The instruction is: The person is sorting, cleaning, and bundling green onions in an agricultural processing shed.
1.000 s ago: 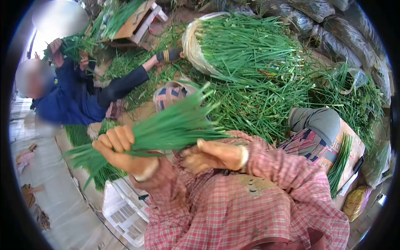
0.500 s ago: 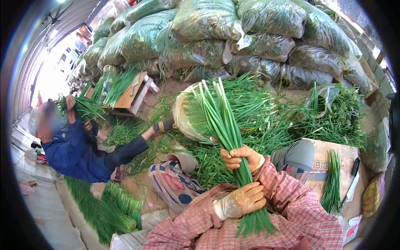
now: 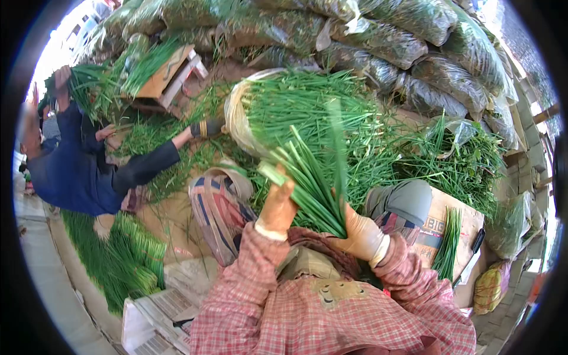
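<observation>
A bunch of green onions [image 3: 313, 198] lies slantwise between my gloved hands, pale stem ends toward the upper left. My left hand [image 3: 277, 204] is closed around the stems near those pale ends, its far fingers hidden behind them. Around the lower, leafy part is my right hand [image 3: 358, 234], thumb on the near side. A single blurred stalk [image 3: 337, 142] stands up above my right hand, apart from the bunch. Beyond lies a large heap of loose green onions [image 3: 319, 112] in an opened pale plastic sack [image 3: 238, 115].
Stacked filled sacks [image 3: 378, 47] line the back. At right, a knife [image 3: 473, 254] and a small bunch [image 3: 449, 239] rest on a cardboard-topped board [image 3: 423, 245]. A co-worker in blue [image 3: 74, 165] sits at left, near bundled greens [image 3: 112, 254] and a low stand [image 3: 163, 77].
The bunch has gone from upright to a leftward tilt and come lower. My left hand has shifted from its leafy end to the pale stems; my right hand now grips lower. The view has tipped downward.
</observation>
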`<action>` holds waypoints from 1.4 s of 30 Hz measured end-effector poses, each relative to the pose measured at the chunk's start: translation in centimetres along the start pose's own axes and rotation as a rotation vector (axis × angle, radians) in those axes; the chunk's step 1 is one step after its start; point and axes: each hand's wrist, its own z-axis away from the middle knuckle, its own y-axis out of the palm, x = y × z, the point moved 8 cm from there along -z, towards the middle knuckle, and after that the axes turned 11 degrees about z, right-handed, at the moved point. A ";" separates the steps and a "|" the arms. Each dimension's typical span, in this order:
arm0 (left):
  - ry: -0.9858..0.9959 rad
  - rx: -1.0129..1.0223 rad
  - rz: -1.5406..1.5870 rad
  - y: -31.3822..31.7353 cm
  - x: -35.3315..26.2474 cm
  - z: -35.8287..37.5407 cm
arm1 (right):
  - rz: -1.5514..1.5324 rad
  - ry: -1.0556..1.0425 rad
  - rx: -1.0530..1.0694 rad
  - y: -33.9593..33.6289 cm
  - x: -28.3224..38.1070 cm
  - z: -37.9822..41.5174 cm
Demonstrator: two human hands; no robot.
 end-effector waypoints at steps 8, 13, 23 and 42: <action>-0.150 -0.034 0.239 -3.8 3.5 -1.9 | 0.378 0.113 0.198 5.0 1.5 1.9; -0.182 -0.025 0.285 -4.0 3.5 -2.5 | 0.078 -0.037 0.638 -0.4 0.7 1.1; -0.287 0.194 0.204 3.0 2.6 -2.9 | -0.087 -0.827 0.410 -5.1 7.7 -22.6; 0.570 0.352 0.460 -4.4 -25.0 -2.1 | -1.129 0.094 -0.493 -17.3 -17.5 5.1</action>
